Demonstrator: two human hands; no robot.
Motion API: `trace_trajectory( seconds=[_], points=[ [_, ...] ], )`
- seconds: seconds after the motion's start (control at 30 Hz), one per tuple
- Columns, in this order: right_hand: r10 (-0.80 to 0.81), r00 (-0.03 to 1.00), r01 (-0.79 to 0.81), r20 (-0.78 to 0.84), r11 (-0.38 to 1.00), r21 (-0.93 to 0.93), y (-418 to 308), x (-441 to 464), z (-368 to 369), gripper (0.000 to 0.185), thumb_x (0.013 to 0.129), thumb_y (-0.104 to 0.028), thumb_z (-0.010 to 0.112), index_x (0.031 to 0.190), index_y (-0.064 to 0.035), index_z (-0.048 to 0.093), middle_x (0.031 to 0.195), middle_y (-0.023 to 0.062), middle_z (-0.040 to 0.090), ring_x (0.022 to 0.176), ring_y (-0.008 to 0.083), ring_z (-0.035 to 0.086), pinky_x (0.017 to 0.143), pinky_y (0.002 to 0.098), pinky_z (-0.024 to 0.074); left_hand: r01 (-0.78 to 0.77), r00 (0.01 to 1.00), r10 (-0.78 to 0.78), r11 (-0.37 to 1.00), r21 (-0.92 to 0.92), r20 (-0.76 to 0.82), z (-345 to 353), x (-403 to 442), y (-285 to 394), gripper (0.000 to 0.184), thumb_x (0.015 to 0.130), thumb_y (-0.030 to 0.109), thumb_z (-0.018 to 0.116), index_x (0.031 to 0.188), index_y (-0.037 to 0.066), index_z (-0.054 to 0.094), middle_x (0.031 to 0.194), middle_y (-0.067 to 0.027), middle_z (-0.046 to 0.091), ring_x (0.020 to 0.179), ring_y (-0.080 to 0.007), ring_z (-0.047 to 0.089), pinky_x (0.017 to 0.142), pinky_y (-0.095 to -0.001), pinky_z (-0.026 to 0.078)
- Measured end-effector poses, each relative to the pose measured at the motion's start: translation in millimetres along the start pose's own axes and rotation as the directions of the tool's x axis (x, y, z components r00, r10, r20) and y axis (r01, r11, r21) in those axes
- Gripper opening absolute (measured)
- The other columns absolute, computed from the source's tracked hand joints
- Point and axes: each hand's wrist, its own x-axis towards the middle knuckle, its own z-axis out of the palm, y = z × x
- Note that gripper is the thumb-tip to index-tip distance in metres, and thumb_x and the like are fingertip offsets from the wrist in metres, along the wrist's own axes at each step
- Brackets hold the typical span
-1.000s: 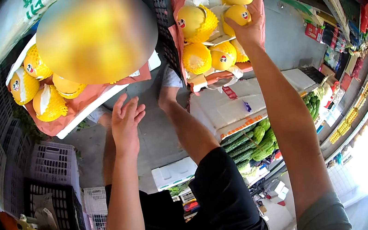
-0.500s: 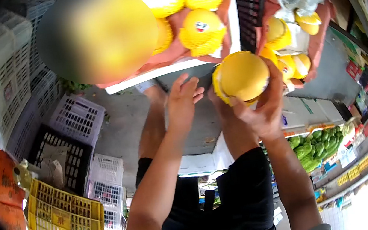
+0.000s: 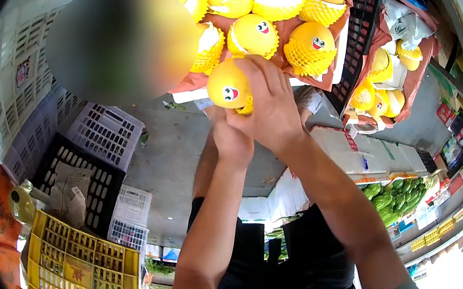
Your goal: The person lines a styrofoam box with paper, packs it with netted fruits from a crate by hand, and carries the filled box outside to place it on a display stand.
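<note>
My right hand (image 3: 269, 98) is wrapped around a yellow melon (image 3: 227, 86) with a smiling-face sticker, its fingers over the top and far side. Just below the fruit, my left hand (image 3: 233, 138) is closed at its underside, its fingers mostly hidden. A bit of yellow foam net (image 3: 246, 106) shows between the hands under the melon. Beyond them, several more yellow melons (image 3: 255, 33) in foam nets lie on reddish paper in a white box (image 3: 338, 75). Most of their stickers face me.
Right of the box stands a dark crate (image 3: 355, 37), then another lot of netted melons (image 3: 379, 66). Stacked crates are on the left, including a black crate (image 3: 87, 181) and a yellow crate (image 3: 79, 273). Green vegetables (image 3: 396, 199) lie at lower right. A blurred oval covers the upper left.
The melon has moved left and toward the box, and its sticker now faces me. My left hand, earlier apart with fingers spread, has closed in beneath it. The view has shifted.
</note>
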Motion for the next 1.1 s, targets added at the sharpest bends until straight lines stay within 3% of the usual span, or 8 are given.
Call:
trace_trajectory(
  seconds=[0.13, 0.4, 0.6, 0.7, 0.8, 0.87, 0.97, 1.1],
  points=[
    [-0.015, 0.976, 0.037, 0.218, 0.995, -0.097, 7, 6, 13, 0.08, 0.074, -0.018, 0.081, 0.144, -0.0054, 0.044, 0.141, 0.0223, 0.044, 0.126, 0.0456, 0.05, 0.109, 0.0518, 0.0448, 0.224, 0.969, -0.245, 0.893, -0.39, -0.006, -2, 4, 28, 0.052, 0.11, 0.045, 0.04, 0.147, 0.01, 0.046, 0.147, -0.005, 0.054, 0.135, -0.021, 0.052, 0.113, -0.0383, 0.042],
    [0.029, 0.98, -0.02, 0.196, 0.999, -0.05, 11, 1, 29, 0.084, 0.081, -0.025, 0.078, 0.151, -0.0048, 0.036, 0.148, 0.0237, 0.038, 0.134, 0.046, 0.042, 0.112, 0.0499, 0.0421, 0.246, 0.965, -0.264, 0.883, -0.399, 0.012, 0, -1, 30, 0.071, 0.102, 0.064, 0.046, 0.152, 0.014, 0.045, 0.151, -0.0038, 0.053, 0.139, -0.0227, 0.048, 0.116, -0.0431, 0.038],
    [0.092, 0.978, -0.032, 0.189, 0.953, -0.301, -4, 5, 31, 0.075, 0.084, -0.033, 0.072, 0.146, -0.0001, 0.045, 0.142, 0.0217, 0.047, 0.14, 0.0395, 0.041, 0.12, 0.0489, 0.0325, 0.282, 0.959, -0.271, 0.895, -0.346, 0.083, -13, -1, 24, 0.086, 0.097, 0.07, 0.049, 0.158, 0.012, 0.036, 0.161, -0.0116, 0.04, 0.146, -0.0322, 0.04, 0.122, -0.0499, 0.029],
    [0.034, 0.998, -0.035, -0.061, 0.999, -0.013, -8, -4, -5, 0.072, 0.085, -0.036, 0.073, 0.142, 0.0, 0.048, 0.141, 0.0216, 0.048, 0.138, 0.0393, 0.042, 0.118, 0.0559, 0.0291, 0.227, 0.974, -0.222, 0.941, -0.25, 0.047, -17, 5, 18, 0.092, 0.093, 0.07, 0.056, 0.159, 0.011, 0.034, 0.163, -0.0107, 0.037, 0.147, -0.0321, 0.039, 0.123, -0.048, 0.029],
    [0.162, 0.961, -0.12, -0.226, 0.975, 0.189, 14, -29, -47, 0.066, 0.083, -0.025, 0.078, 0.137, -0.0002, 0.051, 0.135, 0.0208, 0.052, 0.13, 0.0402, 0.049, 0.112, 0.0536, 0.0361, 0.364, 0.913, -0.219, 0.817, -0.447, 0.344, -18, 8, 9, 0.1, 0.088, 0.074, 0.059, 0.157, 0.006, 0.034, 0.16, -0.0138, 0.039, 0.146, -0.0346, 0.039, 0.122, -0.0527, 0.031],
    [0.233, 0.897, -0.157, -0.375, 0.962, 0.223, 56, -56, -80, 0.051, 0.084, -0.01, 0.077, 0.129, 0.0007, 0.055, 0.126, 0.0209, 0.058, 0.115, 0.0403, 0.059, 0.099, 0.0473, 0.0471, 0.03, 0.959, -0.133, 0.926, -0.376, -0.25, 7, 9, 3, 0.105, 0.085, 0.078, 0.06, 0.153, 0.002, 0.034, 0.154, -0.0181, 0.042, 0.145, -0.0367, 0.039, 0.12, -0.0597, 0.032],
    [0.504, 0.701, -0.531, -0.505, 0.841, 0.103, 126, -105, -131, 0.046, 0.091, -0.014, 0.074, 0.13, 0.0019, 0.056, 0.125, 0.0227, 0.06, 0.116, 0.0373, 0.06, 0.1, 0.042, 0.0481, 0.069, 0.948, -0.17, 0.936, -0.346, -0.269, 13, 9, -10, 0.103, 0.085, 0.08, 0.058, 0.148, 0.0, 0.038, 0.152, -0.0195, 0.042, 0.142, -0.0393, 0.042, 0.118, -0.0632, 0.035],
    [0.362, 0.878, -0.467, -0.312, 0.788, -0.401, 248, -171, -185, 0.063, 0.08, -0.007, 0.072, 0.138, 0.0012, 0.051, 0.136, 0.0241, 0.055, 0.129, 0.0417, 0.051, 0.112, 0.0493, 0.0419, 0.132, 0.952, -0.193, 0.959, -0.249, -0.239, 22, 2, -28, 0.103, 0.087, 0.076, 0.059, 0.151, -0.001, 0.032, 0.155, -0.0207, 0.038, 0.145, -0.0416, 0.038, 0.12, -0.062, 0.033]
  ],
)
